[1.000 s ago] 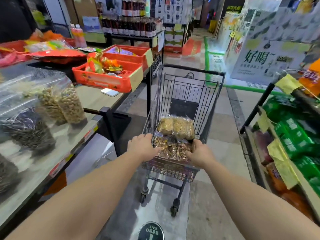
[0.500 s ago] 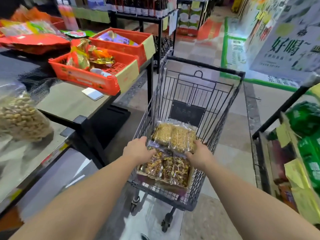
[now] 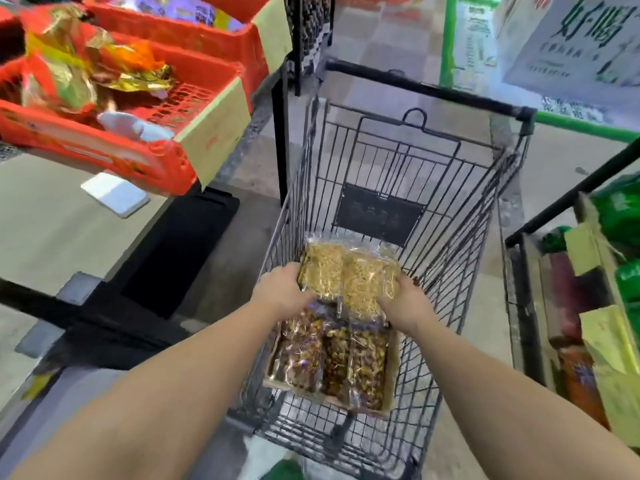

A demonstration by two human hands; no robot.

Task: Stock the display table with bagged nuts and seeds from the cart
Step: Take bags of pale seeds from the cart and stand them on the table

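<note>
1. Both hands have slid further into the cart since half a second ago, from the near tray onto the pale bags behind it, and the view has tipped lower
2. Nearest inside the black wire shopping cart [image 3: 491, 216] lies a shallow cardboard tray of clear bags of dark mixed nuts [image 3: 332, 362], its upper end hidden under the wrists and the pale bags
3. The left hand [image 3: 282, 289] grips the left edge of the clear plastic bags of pale yellow seeds [image 3: 346, 278]; its fingertips are tucked out of sight beneath them
4. The right hand [image 3: 403, 303] clasps their right edge, thumb over the top, fingers hidden below
5. These pale bags sit just above the tray, inside the cart; how many there are is hard to make out
6. Left of the cart stands the grey display table [image 3: 52, 230], bearing a small white card [image 3: 114, 197]
7. Farther back, the orange-red plastic crates [image 3: 104, 154] hold blurred foil snack packets and run off the top edge
8. At right, a shelf of green packets [image 3: 620, 216] is cut off by the frame
</note>
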